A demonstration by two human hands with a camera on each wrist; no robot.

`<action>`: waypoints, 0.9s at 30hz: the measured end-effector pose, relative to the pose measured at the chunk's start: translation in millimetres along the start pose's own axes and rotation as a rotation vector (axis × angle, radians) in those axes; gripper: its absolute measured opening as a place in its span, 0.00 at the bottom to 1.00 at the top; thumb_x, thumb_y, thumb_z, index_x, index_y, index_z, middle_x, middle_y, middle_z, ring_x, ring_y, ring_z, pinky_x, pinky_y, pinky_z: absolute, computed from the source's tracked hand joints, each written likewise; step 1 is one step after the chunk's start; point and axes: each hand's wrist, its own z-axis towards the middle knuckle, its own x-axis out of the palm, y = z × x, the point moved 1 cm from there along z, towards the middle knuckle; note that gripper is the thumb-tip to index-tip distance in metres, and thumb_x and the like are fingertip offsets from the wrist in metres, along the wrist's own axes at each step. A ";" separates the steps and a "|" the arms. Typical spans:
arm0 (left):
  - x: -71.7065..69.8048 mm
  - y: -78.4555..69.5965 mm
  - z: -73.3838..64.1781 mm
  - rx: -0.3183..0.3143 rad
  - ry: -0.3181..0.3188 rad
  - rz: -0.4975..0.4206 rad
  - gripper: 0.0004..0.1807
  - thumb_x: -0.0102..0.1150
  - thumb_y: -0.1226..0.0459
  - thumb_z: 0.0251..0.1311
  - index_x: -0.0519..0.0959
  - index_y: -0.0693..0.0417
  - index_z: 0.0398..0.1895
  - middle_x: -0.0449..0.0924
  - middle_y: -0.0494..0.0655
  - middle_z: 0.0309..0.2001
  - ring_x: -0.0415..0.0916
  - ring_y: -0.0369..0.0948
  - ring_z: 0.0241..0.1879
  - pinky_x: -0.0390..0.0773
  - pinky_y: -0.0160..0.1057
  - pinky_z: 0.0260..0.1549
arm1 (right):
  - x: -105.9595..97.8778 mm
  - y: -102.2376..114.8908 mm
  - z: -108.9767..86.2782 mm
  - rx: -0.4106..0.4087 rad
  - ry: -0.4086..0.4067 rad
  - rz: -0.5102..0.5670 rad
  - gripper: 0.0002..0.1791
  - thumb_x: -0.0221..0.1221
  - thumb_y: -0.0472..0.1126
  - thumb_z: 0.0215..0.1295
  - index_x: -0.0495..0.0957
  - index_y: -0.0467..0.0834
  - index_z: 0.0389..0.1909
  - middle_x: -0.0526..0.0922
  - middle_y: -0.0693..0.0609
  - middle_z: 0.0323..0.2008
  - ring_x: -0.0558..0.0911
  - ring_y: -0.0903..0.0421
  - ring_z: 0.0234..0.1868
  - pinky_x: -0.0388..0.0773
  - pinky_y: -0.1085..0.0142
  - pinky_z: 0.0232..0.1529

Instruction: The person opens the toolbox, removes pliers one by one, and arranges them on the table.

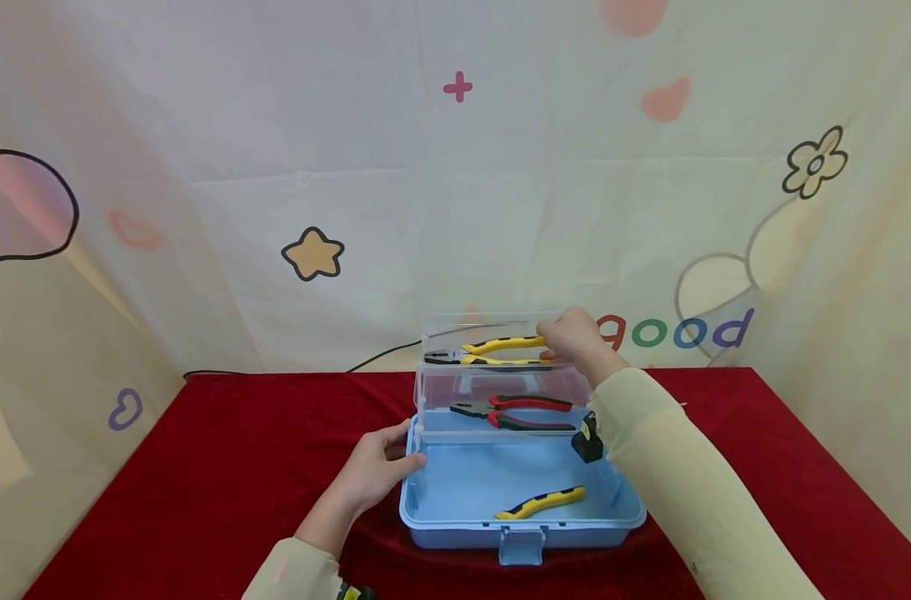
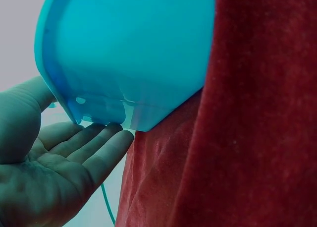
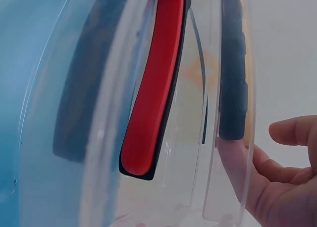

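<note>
A blue toolbox (image 1: 463,483) stands with its clear trays (image 1: 431,383) raised at the back. Yellow-and-black pliers (image 1: 503,343) lie in the upper tray, handles spread. My right hand (image 1: 571,333) is at their handle ends; the right wrist view shows its thumb and fingers apart beside the clear wall. Below, red-and-black pliers (image 1: 530,403) sit in the lower tray. My left hand (image 1: 376,462) holds the toolbox's left rim, thumb over the edge and fingers outside, near the hinge corner. On the box floor lies a curved yellow-and-black tool (image 1: 541,502).
A red cloth (image 1: 222,483) covers the table under the toolbox. The blue latch (image 1: 521,550) hangs down at the front. Behind the table hangs a printed curtain (image 1: 395,217), with a thin black cable (image 1: 383,357) along its lower part.
</note>
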 end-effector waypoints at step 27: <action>0.7 0.2 0.5 -0.003 -0.010 0.008 0.37 0.61 0.63 0.59 0.58 0.59 0.71 0.69 0.59 0.64 0.74 0.54 0.57 0.81 0.47 0.47 | -11.7 -0.7 3.7 0.033 0.087 0.108 0.24 0.57 0.48 0.63 0.72 0.32 0.51 0.75 0.40 0.46 0.83 0.57 0.30 0.82 0.71 0.35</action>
